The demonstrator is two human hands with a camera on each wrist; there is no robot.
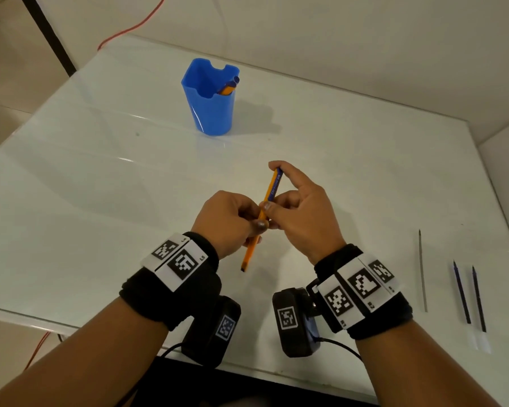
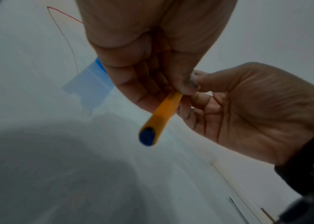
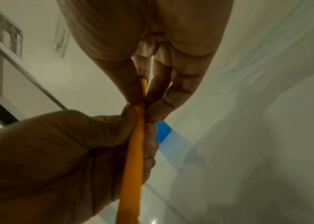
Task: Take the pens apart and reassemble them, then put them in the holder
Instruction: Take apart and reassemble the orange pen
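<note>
An orange pen [image 1: 254, 235] with a blue cap is held slanting above the table's middle. My left hand [image 1: 228, 218] grips its lower barrel [image 2: 163, 112], with the blue end plug [image 2: 146, 137] pointing toward me. My right hand [image 1: 297, 207] pinches the capped upper end [image 1: 276, 180], forefinger on the cap's tip; its fingers close round the barrel [image 3: 137, 150]. A blue holder [image 1: 209, 98] stands at the back with one orange pen [image 1: 228, 87] in it.
Three loose refills lie on the white table [image 1: 100, 186] at the right: one thin grey refill [image 1: 422, 268] and two dark blue refills [image 1: 469, 298]. A red cable [image 1: 135, 24] runs behind the table. The table's near edge is just below my wrists.
</note>
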